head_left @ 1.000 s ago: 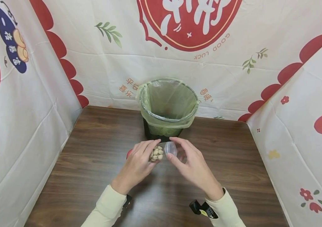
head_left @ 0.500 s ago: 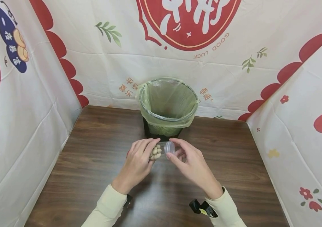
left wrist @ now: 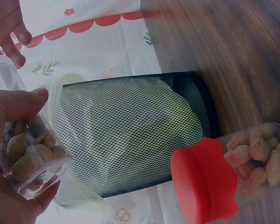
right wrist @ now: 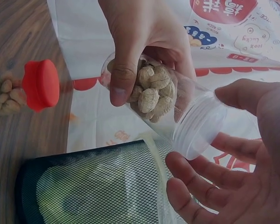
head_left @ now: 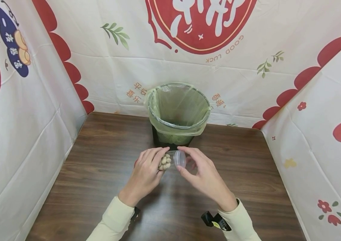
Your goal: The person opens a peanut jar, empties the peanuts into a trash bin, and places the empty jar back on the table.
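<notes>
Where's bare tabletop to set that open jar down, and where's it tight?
Bare wood left of the left hand toward the cloth wall, and right of the right hand. Tight: between the hands and the bin, where the red-capped jar lies, and around the open jar.

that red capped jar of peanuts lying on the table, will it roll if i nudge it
Probably. The red-capped jar lies on its side on the wooden table, and its body looks round, so a sideways nudge should roll it. The wider red cap may make it curve. Packed with peanuts, it likely feels fairly hefty, and the clear plastic looks stiff.
</notes>
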`<action>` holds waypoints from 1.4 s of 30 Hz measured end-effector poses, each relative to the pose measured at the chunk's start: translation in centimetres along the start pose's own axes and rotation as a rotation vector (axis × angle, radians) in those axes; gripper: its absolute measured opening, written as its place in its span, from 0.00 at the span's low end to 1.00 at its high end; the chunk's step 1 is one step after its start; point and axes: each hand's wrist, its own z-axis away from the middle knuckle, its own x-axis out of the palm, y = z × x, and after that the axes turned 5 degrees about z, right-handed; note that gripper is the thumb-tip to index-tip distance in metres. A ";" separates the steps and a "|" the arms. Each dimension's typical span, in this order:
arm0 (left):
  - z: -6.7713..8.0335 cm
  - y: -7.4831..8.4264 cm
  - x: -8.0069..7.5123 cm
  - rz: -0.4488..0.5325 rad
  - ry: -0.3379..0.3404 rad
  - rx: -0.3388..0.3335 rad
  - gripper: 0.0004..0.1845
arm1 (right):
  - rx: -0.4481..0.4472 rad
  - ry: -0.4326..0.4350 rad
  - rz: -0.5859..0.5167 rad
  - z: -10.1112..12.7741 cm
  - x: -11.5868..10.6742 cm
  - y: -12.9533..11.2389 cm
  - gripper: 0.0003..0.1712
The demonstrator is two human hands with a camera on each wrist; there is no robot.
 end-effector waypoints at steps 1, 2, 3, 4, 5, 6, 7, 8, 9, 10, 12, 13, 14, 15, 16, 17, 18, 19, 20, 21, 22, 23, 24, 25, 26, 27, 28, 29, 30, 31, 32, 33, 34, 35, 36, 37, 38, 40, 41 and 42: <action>0.0 0.0 0.0 0.002 0.001 0.000 0.34 | 0.001 0.001 0.004 0.0 0.0 0.1 0.33; 0.0 0.0 0.0 0.003 0.003 -0.001 0.34 | 0.006 0.003 0.005 0.0 0.0 0.1 0.33; 0.0 0.0 0.0 0.005 0.003 -0.002 0.34 | 0.014 0.003 0.005 0.0 -0.1 0.0 0.33; 0.0 0.0 0.0 0.007 0.002 -0.004 0.34 | 0.025 0.003 0.004 0.0 -0.2 0.0 0.33; 0.0 0.1 0.0 0.007 0.002 -0.006 0.34 | 0.035 0.004 0.003 0.0 -0.2 0.0 0.33; 0.0 0.1 0.0 0.008 -0.002 -0.011 0.34 | 0.047 0.004 -0.002 -0.1 -0.2 0.1 0.33; 0.0 0.1 0.0 0.008 -0.002 -0.013 0.34 | 0.057 0.003 -0.009 -0.1 -0.2 0.1 0.32; 0.0 0.1 0.0 0.009 -0.001 -0.014 0.34 | 0.069 0.001 -0.015 -0.1 -0.3 0.1 0.32; 0.0 0.1 0.0 0.010 0.001 -0.014 0.34 | 0.078 -0.002 -0.021 -0.2 -0.3 0.1 0.32; 0.0 0.2 0.1 0.010 0.004 -0.013 0.34 | 0.085 -0.005 -0.030 -0.2 -0.3 0.2 0.31; -0.1 0.2 0.1 0.010 0.012 -0.006 0.35 | 0.095 -0.010 -0.048 -0.2 -0.3 0.3 0.31; -0.1 0.2 0.1 0.010 0.018 -0.002 0.34 | 0.095 -0.012 -0.056 -0.2 -0.3 0.3 0.30; -0.1 0.1 0.1 0.009 0.025 0.004 0.34 | 0.094 -0.013 -0.062 -0.2 -0.3 0.3 0.30; -0.1 0.1 0.1 0.009 0.031 0.009 0.34 | 0.090 -0.015 -0.069 -0.1 -0.2 0.3 0.30; -0.1 0.1 0.1 0.008 0.038 0.014 0.34 | 0.085 -0.014 -0.072 -0.1 -0.2 0.3 0.30; -0.1 0.1 0.1 0.007 0.045 0.019 0.34 | 0.080 -0.013 -0.071 -0.1 -0.2 0.3 0.29; -0.1 0.1 0.1 0.006 0.051 0.024 0.34 | 0.074 -0.010 -0.070 -0.1 -0.2 0.3 0.29; -0.1 0.1 0.1 0.005 0.055 0.028 0.34 | 0.067 -0.008 -0.068 -0.1 -0.2 0.3 0.29; -0.1 0.1 0.1 0.004 0.057 0.031 0.34 | 0.062 -0.005 -0.065 -0.1 -0.2 0.2 0.28; -0.2 0.1 0.1 0.004 0.059 0.033 0.34 | 0.056 -0.002 -0.064 -0.1 -0.2 0.2 0.28; -0.2 0.1 0.1 0.003 0.059 0.035 0.34 | 0.052 0.002 -0.063 -0.1 -0.2 0.2 0.28; -0.2 0.2 0.1 0.002 0.057 0.035 0.34 | 0.048 0.003 -0.064 -0.1 -0.2 0.2 0.28; -0.1 0.2 0.1 0.001 0.054 0.035 0.34 | 0.042 0.005 -0.064 -0.1 -0.3 0.1 0.28; -0.1 0.2 0.0 0.000 0.050 0.032 0.35 | 0.034 0.008 -0.062 -0.1 -0.3 0.2 0.28; -0.1 0.2 0.0 0.000 0.045 0.029 0.35 | 0.023 0.011 -0.056 -0.1 -0.3 0.1 0.29; -0.1 0.2 0.0 0.000 0.040 0.025 0.35 | 0.009 0.014 -0.046 -0.2 -0.4 0.1 0.29; -0.1 0.2 0.0 0.002 0.036 0.019 0.35 | -0.008 0.016 -0.036 -0.2 -0.4 0.1 0.30; -0.1 0.2 0.0 0.007 0.030 0.012 0.35 | -0.029 0.018 -0.026 -0.2 -0.4 0.2 0.30; -0.1 0.2 0.0 0.016 0.025 0.003 0.35 | -0.050 0.020 -0.016 -0.2 -0.3 0.2 0.31; -0.1 0.3 0.0 0.025 0.019 -0.006 0.35 | -0.071 0.020 -0.007 -0.2 -0.3 0.3 0.31; -0.1 0.3 -0.1 0.036 0.014 -0.015 0.35 | -0.091 0.020 -0.002 -0.2 -0.3 0.3 0.31; -0.1 0.3 -0.1 0.048 0.008 -0.024 0.36 | -0.110 0.020 -0.003 -0.3 -0.3 0.4 0.32; -0.1 0.3 -0.1 0.059 0.002 -0.033 0.36 | -0.127 0.019 -0.005 -0.3 -0.2 0.5 0.32; -0.1 0.4 -0.1 0.068 -0.004 -0.041 0.37 | -0.140 0.019 -0.005 -0.3 -0.2 0.5 0.33; -0.1 0.4 -0.1 0.075 -0.011 -0.049 0.37 | -0.152 0.018 -0.004 -0.3 -0.2 0.6 0.33; -0.1 0.4 -0.1 0.080 -0.018 -0.056 0.38 | -0.161 0.017 -0.003 -0.2 -0.2 0.6 0.33; -0.1 0.4 -0.2 0.084 -0.023 -0.062 0.38 | -0.167 0.015 0.000 -0.3 -0.2 0.6 0.34; -0.1 0.4 -0.2 0.087 -0.024 -0.066 0.38 | -0.176 0.009 0.009 -0.2 -0.4 0.5 0.35; -0.1 0.4 -0.2 0.089 -0.024 -0.069 0.38 | -0.174 0.004 0.015 -0.3 -0.4 0.4 0.36; -0.1 0.4 -0.2 0.089 -0.022 -0.070 0.38 | -0.171 -0.001 0.020 -0.3 -0.5 0.4 0.37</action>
